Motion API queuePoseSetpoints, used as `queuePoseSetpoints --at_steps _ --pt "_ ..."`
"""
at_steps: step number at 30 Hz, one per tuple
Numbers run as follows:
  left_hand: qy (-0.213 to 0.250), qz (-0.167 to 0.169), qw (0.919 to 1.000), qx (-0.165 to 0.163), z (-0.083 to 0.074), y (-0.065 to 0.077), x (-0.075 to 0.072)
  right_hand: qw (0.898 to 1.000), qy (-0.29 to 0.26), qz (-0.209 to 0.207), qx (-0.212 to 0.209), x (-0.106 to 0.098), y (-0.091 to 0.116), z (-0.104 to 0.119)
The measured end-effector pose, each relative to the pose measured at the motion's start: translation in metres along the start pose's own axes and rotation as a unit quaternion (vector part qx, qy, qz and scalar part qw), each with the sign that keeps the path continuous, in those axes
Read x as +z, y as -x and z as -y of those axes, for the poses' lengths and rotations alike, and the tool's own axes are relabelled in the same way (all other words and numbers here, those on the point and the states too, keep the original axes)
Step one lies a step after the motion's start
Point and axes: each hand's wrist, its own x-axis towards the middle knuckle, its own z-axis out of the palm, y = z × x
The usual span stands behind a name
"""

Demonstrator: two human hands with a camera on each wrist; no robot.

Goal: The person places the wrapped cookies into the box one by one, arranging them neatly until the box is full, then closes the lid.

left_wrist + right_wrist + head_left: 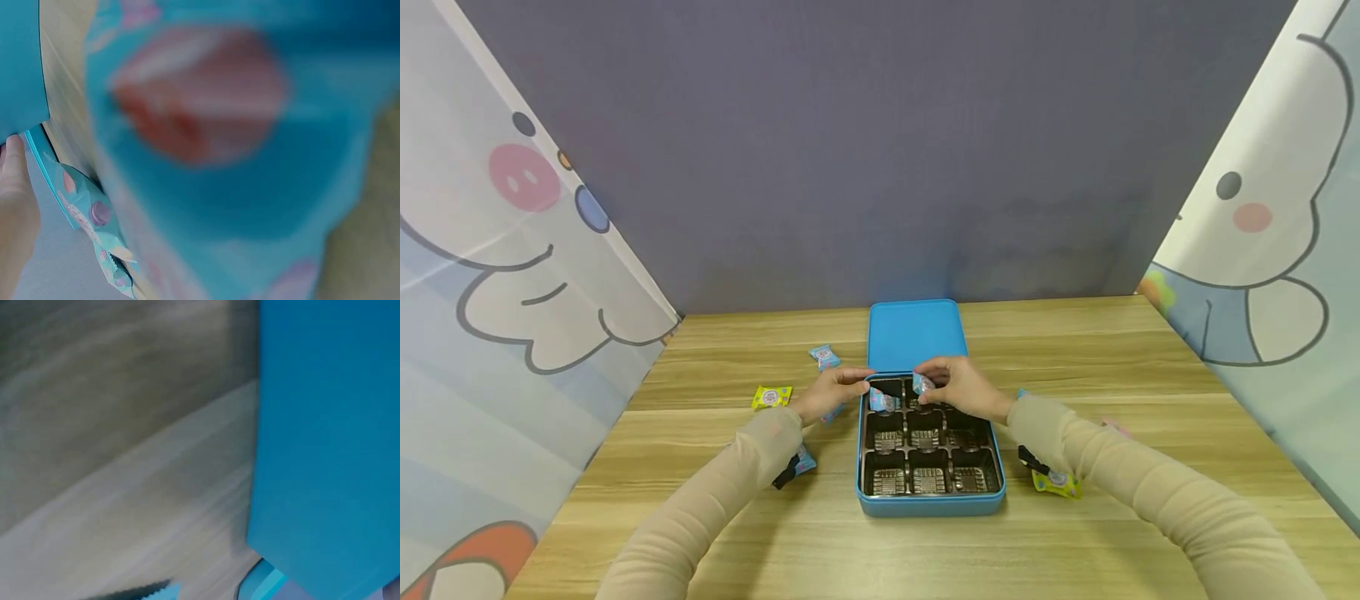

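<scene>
A blue tin box (931, 507) with its lid (917, 337) tipped back holds a dark tray (928, 451) of several square compartments. In the back left compartment lies a blue-wrapped candy (883, 402). My right hand (966, 387) pinches another blue-wrapped candy (922, 383) over the back middle compartment. At the box's back left corner my left hand (832, 393) touches the rim, its fingers extended and holding nothing. The left wrist view shows the left hand (15, 219) against the box's side (19, 69). The right wrist view has mostly the box's outer wall (325, 437).
Left of the box lie a yellow packet (772, 397) and several blue packets, one (825, 357) toward the back. To the right, a yellow packet (1057, 483) and a pink one (1116, 427) sit beside the right sleeve. A dark wall (880, 150) stands behind the wooden table (715, 433).
</scene>
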Motion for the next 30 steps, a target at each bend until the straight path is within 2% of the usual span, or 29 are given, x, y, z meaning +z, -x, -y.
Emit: queuePoseSetpoints --at_steps 6,14,21,26,30 --pt "-0.002 -0.004 0.9999 -0.014 0.002 0.002 -0.001 1.0 0.015 -0.005 -0.001 0.005 -0.001 -0.004" --pt "0.004 -0.006 1.0 -0.004 0.004 -0.001 -0.004 0.999 0.041 -0.011 -0.021 0.008 -0.004 -0.004" --pt "0.0 -0.01 0.9999 -0.014 0.007 0.0 -0.001 0.998 0.057 0.0 -0.023 0.009 -0.002 -0.004" --pt "-0.003 -0.007 0.9999 -0.009 0.006 -0.001 -0.001 0.997 0.069 -0.003 -0.034 0.008 -0.001 -0.005" --pt "-0.001 -0.003 1.0 -0.008 -0.013 0.008 -0.001 0.995 0.089 -0.001 -0.041 0.007 -0.003 -0.004"
